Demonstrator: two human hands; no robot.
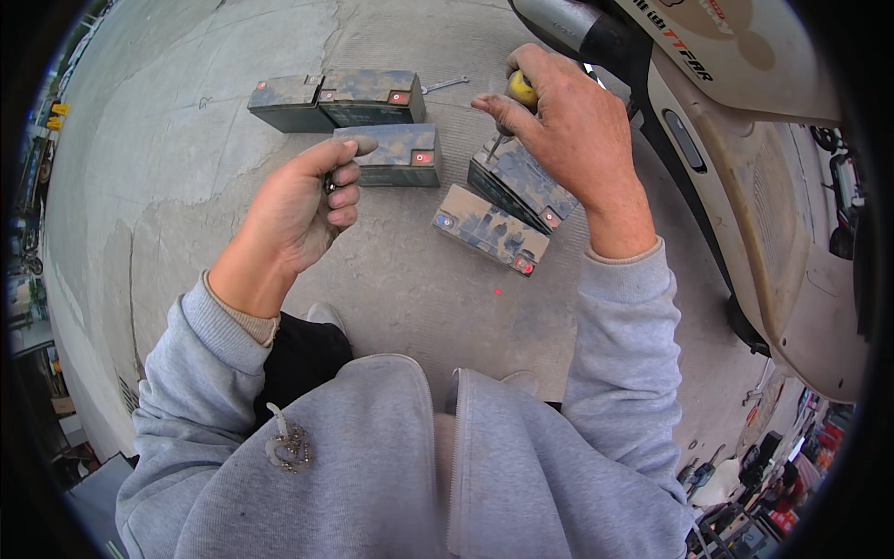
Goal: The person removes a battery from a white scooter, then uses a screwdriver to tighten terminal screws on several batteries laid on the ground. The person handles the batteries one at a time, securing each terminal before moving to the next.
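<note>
My right hand (575, 126) is closed around a screwdriver (522, 90) with a yellow and dark handle. Its shaft points down to the corner of a dusty dark battery (531, 177); whether the tip touches the terminal is hard to tell. Against that battery's near side lies another battery (491, 229), with a blue and a red terminal corner. My left hand (303, 200) is held up with its fingers curled in. A small dark piece shows between them, too hidden to name. Just beyond this hand sits a third battery (391, 149), its red terminal corner toward the right.
Farther back, two more batteries (371, 88) stand end to end, with a wrench (447, 85) on the concrete beside them. A beige scooter (745, 214) fills the right side, close to my right arm. A small red piece (498, 293) lies on the ground (410, 289) before me.
</note>
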